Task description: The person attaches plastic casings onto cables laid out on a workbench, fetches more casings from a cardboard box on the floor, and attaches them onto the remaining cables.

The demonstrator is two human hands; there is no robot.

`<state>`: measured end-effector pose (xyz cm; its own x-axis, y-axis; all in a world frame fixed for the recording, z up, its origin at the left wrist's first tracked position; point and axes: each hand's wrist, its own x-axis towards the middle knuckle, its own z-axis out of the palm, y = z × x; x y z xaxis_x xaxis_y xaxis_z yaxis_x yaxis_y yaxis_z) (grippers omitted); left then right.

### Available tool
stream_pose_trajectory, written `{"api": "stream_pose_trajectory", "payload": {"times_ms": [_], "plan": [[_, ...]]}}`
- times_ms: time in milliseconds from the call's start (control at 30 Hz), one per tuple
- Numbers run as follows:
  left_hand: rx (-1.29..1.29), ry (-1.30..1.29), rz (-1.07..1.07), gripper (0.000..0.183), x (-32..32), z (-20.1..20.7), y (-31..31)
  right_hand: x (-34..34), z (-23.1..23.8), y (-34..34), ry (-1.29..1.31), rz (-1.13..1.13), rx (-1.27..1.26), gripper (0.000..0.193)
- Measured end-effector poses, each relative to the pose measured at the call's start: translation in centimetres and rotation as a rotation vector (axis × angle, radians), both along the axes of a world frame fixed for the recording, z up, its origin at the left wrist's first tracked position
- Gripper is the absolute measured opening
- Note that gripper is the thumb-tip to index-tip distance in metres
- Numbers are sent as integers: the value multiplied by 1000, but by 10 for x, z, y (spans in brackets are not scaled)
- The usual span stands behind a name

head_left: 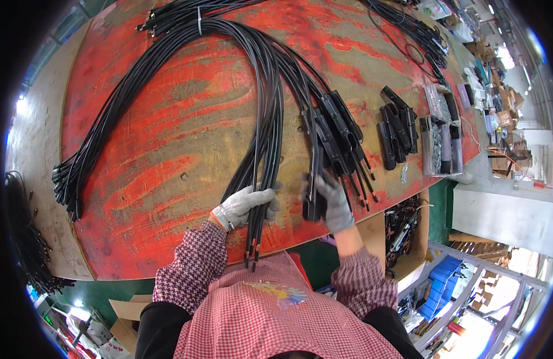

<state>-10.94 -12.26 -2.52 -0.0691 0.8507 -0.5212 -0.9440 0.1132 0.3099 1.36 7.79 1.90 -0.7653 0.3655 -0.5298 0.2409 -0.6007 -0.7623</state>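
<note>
My left hand [248, 203], in a grey glove, is closed around a few black cables [266, 131] near their stripped ends, which hang over the near edge of the worn red table [169, 119]. My right hand [331, 200], also gloved, grips a black plastic housing [314, 197] fitted on a cable. More cables with housings [339, 128] fan out just beyond that hand. The cables arc up the table to a tied bundle [198, 18] at the far side.
A second bundle of black cables [85, 161] curves along the left of the table. Loose black housings [397, 125] and small bins of parts [442, 140] lie at the right. A cardboard box [402, 230] sits below the right edge. More cables [414, 30] lie far right.
</note>
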Motion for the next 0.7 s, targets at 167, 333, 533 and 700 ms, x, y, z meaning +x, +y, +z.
{"api": "stream_pose_trajectory", "payload": {"times_ms": [167, 333, 533, 700], "plan": [[-42, 35, -10, 42, 2, 0, 1, -55, 20, 61, 20, 94, -134, 41], [-39, 67, 7, 43, 2, 1, -3, -32, 39, 114, -231, 395, 335, 53], [-78, 51, -1, 49, 2, -3, 3, -125, 14, 155, -173, 382, 244, 70], [-70, 63, -17, 49, 0, -2, 5, -129, 3, 151, -174, 386, 714, 66]]}}
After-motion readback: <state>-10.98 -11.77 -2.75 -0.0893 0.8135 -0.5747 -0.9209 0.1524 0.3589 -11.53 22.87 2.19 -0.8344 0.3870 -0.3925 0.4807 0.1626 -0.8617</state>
